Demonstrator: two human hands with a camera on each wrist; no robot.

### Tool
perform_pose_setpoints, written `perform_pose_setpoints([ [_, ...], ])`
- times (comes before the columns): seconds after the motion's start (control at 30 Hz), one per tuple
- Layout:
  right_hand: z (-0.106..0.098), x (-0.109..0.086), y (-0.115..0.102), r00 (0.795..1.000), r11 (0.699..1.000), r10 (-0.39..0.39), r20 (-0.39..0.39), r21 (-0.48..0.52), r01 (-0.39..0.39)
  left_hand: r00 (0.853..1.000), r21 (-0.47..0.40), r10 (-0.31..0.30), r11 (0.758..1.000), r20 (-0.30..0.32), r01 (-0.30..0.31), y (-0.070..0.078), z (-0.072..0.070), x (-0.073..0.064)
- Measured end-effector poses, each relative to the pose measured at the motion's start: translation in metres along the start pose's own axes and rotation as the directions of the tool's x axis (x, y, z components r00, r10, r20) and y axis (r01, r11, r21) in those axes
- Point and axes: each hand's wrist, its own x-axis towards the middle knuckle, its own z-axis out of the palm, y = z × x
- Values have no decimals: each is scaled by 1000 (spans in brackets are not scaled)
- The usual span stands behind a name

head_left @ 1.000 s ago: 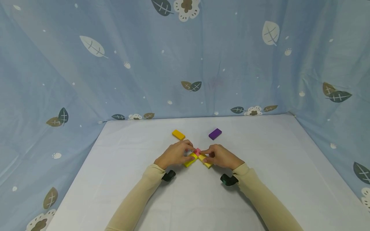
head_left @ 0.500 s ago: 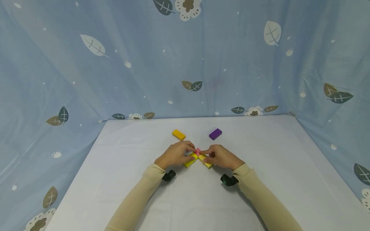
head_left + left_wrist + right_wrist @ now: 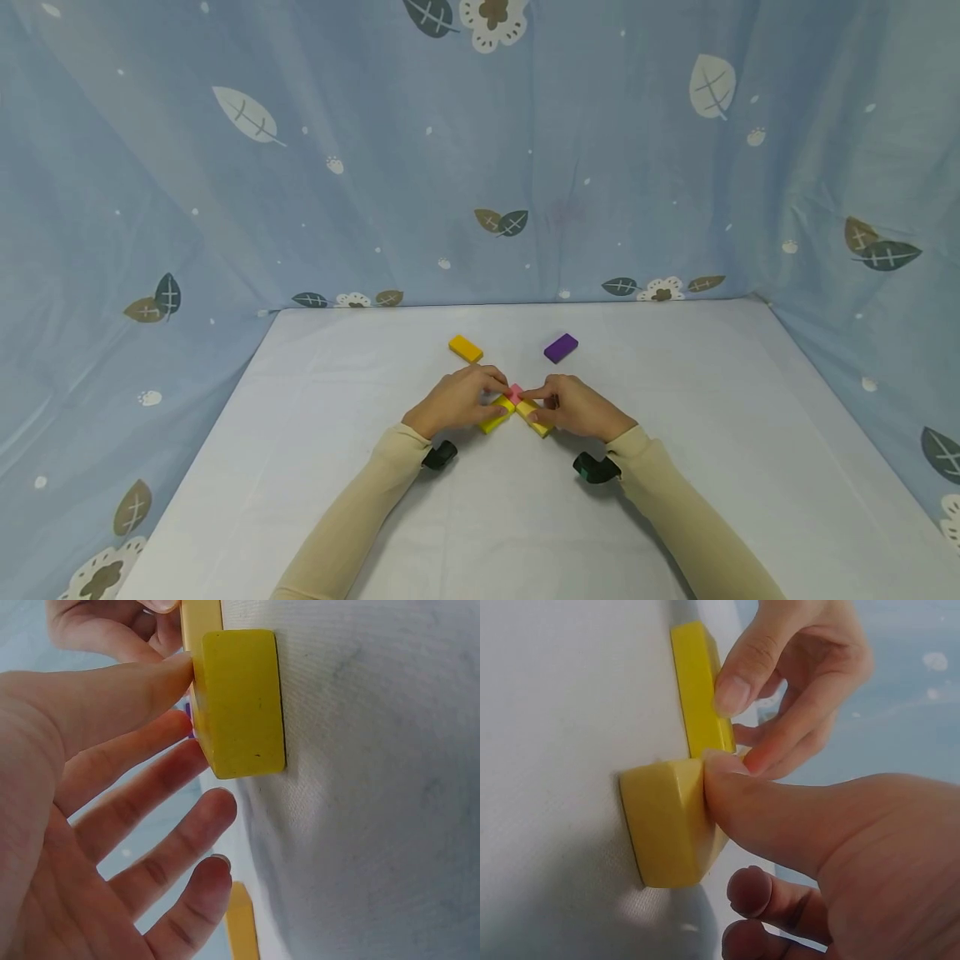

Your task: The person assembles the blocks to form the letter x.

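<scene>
On the white tabletop a yellow block (image 3: 490, 425) and a pale yellow block (image 3: 542, 429) lie slanted, meeting at a corner beside a small pink block (image 3: 515, 392). My left hand (image 3: 455, 400) rests its thumb on the yellow block, its index fingertip beside the pink one. In the left wrist view the other fingers of that hand spread loosely past the block's far side. My right hand (image 3: 581, 408) presses its thumb on the pale yellow block, while its index finger reaches straight to the pink block. The hands partly cover all three blocks.
Farther back on the table (image 3: 375, 500) lie an orange-yellow block (image 3: 466, 348), just behind my left hand, and a purple block (image 3: 561, 348), behind my right. A blue leaf-patterned curtain (image 3: 375, 167) rises along the table's back and sides.
Hands and blocks keep their places on one another. The whole scene shifts very slightly to the right in the head view.
</scene>
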Motion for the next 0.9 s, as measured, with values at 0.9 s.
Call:
perform_pose_setpoints([
  [0.9,-3,0,-8,991,994,-87,-103,-70,80,1000,9,-12,1000,-9,12,-1,2,0],
])
